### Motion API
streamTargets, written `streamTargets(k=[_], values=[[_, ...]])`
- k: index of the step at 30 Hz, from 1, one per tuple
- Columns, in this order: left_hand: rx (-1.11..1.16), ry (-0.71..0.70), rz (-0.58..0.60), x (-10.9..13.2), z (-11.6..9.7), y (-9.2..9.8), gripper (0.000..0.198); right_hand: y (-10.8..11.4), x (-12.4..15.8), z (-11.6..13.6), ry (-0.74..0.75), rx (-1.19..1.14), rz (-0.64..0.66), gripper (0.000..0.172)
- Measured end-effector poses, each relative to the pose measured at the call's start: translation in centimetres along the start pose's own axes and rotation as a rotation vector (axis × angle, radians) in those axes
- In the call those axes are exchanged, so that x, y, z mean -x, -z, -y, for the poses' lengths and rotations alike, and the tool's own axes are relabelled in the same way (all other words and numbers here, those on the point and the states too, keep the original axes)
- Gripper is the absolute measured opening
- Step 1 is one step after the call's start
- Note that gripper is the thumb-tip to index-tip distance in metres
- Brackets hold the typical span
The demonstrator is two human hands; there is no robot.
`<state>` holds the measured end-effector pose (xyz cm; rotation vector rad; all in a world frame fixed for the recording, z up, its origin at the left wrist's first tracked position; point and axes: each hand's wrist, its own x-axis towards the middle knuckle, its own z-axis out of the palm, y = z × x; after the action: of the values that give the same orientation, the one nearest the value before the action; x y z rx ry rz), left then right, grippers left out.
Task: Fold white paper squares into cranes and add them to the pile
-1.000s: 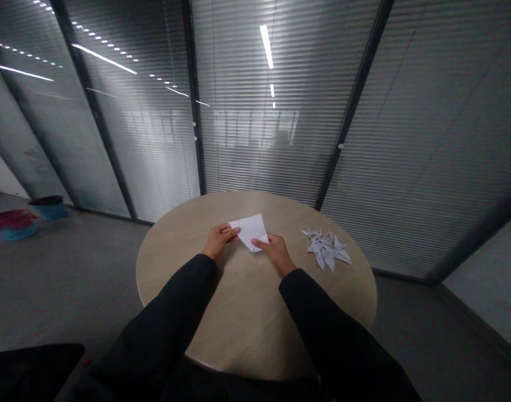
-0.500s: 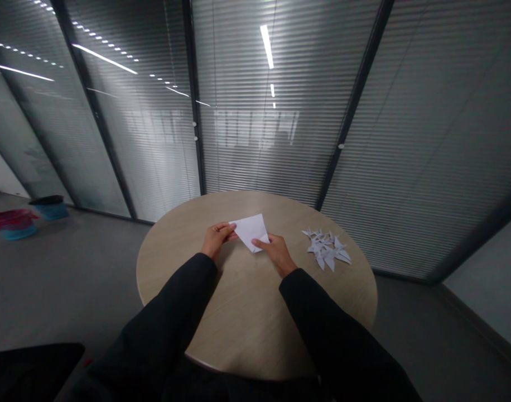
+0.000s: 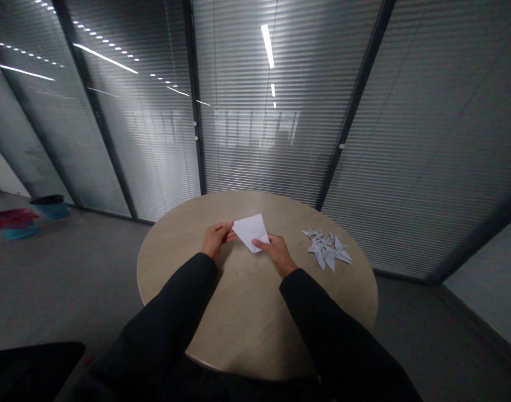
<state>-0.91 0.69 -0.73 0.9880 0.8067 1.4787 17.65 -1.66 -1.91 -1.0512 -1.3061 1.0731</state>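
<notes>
A folded white paper [image 3: 251, 228] is held up over the round wooden table [image 3: 234, 318]. My right hand [image 3: 277, 250] grips its lower right part, thumb on top and fingers behind. At the paper's left corner, my left hand [image 3: 217, 237] is closed, with thumb and forefinger pinching the tip. Several folded white paper shapes with pointed ends [image 3: 327, 249] lie in a pile to the right of my right hand.
Glass walls with blinds [image 3: 264, 162] stand just behind the table. On the floor at the far left are a bin with a red liner [image 3: 13, 220] and a blue bin with a dark liner [image 3: 52, 207]. A black object [image 3: 33, 368] shows at the lower left.
My left thumb and fingers have slid slightly left, out to the paper's left corner, so more of that corner shows. My right hand and the pile have stayed put.
</notes>
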Motion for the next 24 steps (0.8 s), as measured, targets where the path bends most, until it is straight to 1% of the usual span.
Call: streamTargets(k=[7, 12, 19, 24], values=[[0.006, 0.004, 0.003, 0.12, -0.01, -0.05, 0.039, 0.0, 0.01, -0.05, 0.017, 0.001, 0.005, 0.043], [0.002, 0.004, -0.017, 0.22, 0.01, -0.1, 0.039, 0.01, 0.05, -0.02, 0.026, 0.017, 0.014, 0.043], [-0.002, -0.047, -0.073, 0.31, 0.15, -0.17, 0.039, -0.14, 0.09, 0.16, 0.037, 0.057, 0.019, 0.042], [0.003, -0.072, -0.143, 0.46, 0.2, -0.3, 0.04, -0.27, 0.19, 0.32, 0.047, 0.081, 0.047, 0.042]])
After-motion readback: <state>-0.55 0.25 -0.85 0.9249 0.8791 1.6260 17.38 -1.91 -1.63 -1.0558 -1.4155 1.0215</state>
